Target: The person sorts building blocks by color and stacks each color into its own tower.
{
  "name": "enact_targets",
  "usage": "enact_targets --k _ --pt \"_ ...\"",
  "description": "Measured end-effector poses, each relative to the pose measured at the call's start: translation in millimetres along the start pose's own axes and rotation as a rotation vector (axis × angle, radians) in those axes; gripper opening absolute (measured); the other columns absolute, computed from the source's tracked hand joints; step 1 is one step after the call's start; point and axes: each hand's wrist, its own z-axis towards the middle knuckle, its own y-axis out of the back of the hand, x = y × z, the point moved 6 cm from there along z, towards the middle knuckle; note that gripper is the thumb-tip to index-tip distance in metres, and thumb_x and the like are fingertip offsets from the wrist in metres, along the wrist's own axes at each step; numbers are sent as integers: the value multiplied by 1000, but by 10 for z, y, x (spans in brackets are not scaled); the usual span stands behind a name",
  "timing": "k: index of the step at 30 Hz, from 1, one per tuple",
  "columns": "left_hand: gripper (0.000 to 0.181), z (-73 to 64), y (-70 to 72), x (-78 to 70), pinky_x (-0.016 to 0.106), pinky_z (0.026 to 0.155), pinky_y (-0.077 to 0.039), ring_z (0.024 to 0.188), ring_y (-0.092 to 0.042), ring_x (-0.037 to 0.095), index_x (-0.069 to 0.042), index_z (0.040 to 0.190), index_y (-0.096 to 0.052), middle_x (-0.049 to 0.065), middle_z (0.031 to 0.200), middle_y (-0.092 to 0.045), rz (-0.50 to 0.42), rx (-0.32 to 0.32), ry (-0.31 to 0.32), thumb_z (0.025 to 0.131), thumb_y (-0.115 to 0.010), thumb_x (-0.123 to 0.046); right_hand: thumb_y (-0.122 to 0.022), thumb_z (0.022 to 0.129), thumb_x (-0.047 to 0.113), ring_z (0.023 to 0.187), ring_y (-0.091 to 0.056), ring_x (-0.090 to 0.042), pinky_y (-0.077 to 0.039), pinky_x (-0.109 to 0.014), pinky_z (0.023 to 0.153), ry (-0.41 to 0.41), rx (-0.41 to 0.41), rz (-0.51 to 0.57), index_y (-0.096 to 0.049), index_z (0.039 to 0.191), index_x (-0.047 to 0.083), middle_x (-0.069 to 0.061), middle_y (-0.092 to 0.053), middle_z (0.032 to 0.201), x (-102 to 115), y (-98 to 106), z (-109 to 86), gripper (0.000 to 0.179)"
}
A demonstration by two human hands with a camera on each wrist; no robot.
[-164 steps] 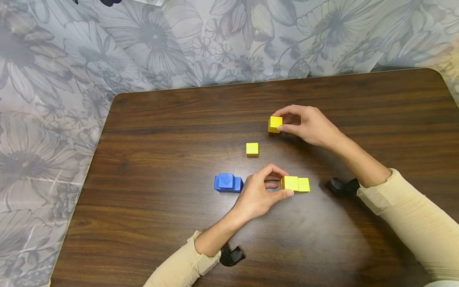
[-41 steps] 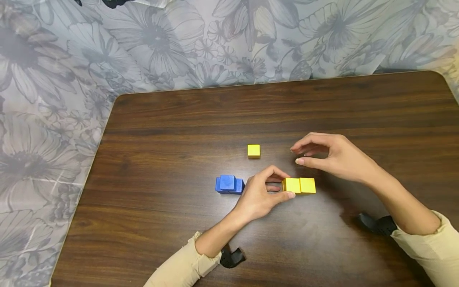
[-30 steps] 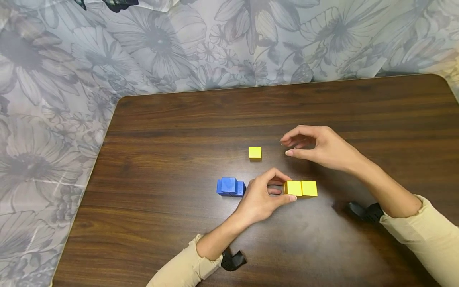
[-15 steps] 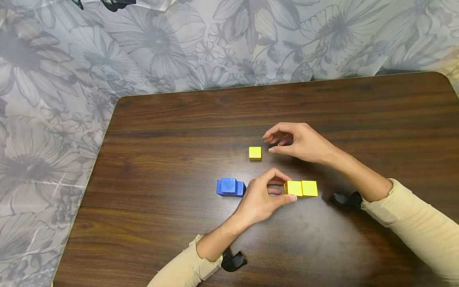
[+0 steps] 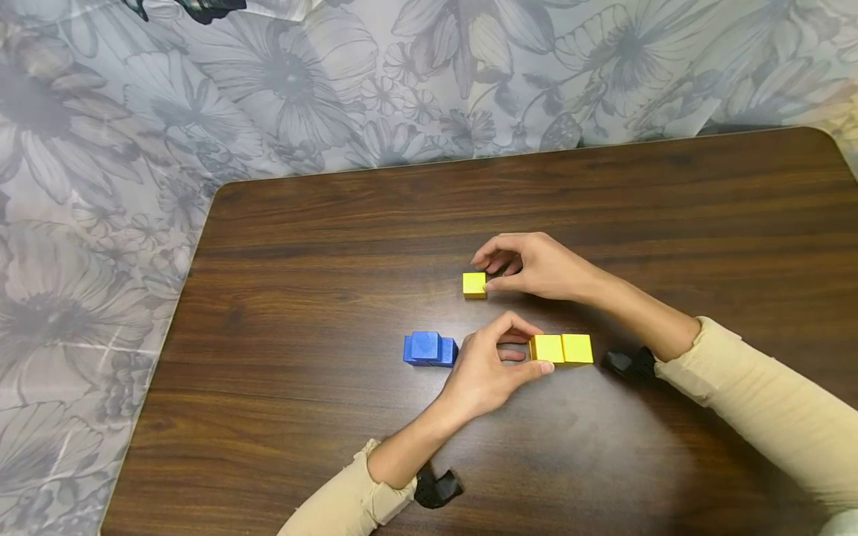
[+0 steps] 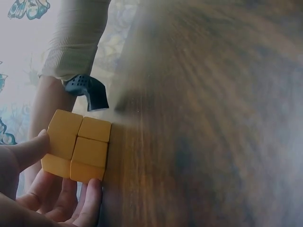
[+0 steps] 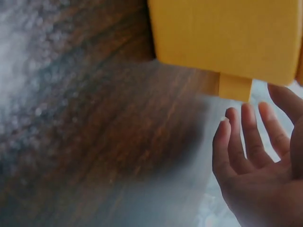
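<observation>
My left hand [image 5: 492, 365] holds the left column of a stack of yellow cubes [image 5: 576, 348], thumb on the near side and fingers behind. The left wrist view shows these cubes [image 6: 91, 151] two high and two wide, faces together. Farther back, a single yellow cube [image 5: 474, 284] sits on the table. My right hand [image 5: 536, 264] is right beside it, thumb tip at its right side and fingers loosely bent behind it. In the right wrist view those fingers are spread below that cube [image 7: 235, 87], while the stack fills the top.
Left of my left hand, several blue cubes [image 5: 426, 346] stand together, one on top of the others. The brown wood table [image 5: 302, 246] has a rounded back edge against a flowered curtain [image 5: 288, 82]. A black wrist device [image 5: 437, 487] hangs under my left wrist.
The yellow cube that my right hand held earlier now tops the stack's right column. The right hand, emptied, has moved left to the single cube. My left hand has stayed on the stack.
</observation>
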Motion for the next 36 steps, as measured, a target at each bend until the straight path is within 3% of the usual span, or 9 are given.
enact_targets --k 8,16,26,36 --pt "31 9 -9 -6 20 83 -56 101 -65 5 -12 106 -65 -3 111 -70 1 6 -6 81 -84 -10 -81 85 14 97 -66 -17 -57 -28 81 -44 42 -32 -69 115 8 -5 -68 111 -46 -67 55 33" --pt "31 24 -16 -27 20 82 -56 101 -65 4 -11 105 -64 -3 111 -70 -2 6 -11 81 -84 -8 -83 83 18 90 -65 -15 -56 -28 78 -61 50 -82 -71 111 11 -1 -70 101 -42 -66 70 31" --pt "32 7 -10 -26 20 83 -56 101 -64 4 -11 106 -65 -4 111 -69 -13 2 9 80 -84 -8 -83 83 18 88 -65 -14 -56 -28 77 -42 62 -133 -73 107 12 1 -70 97 -39 -71 74 26" --pt "33 -6 8 -16 21 84 -55 102 -64 5 -12 108 -65 -3 111 -68 -9 3 26 81 -84 -9 -81 85 15 92 -67 -15 -57 -28 81 -59 59 -54 -73 108 11 -1 -71 100 -26 -5 16 25"
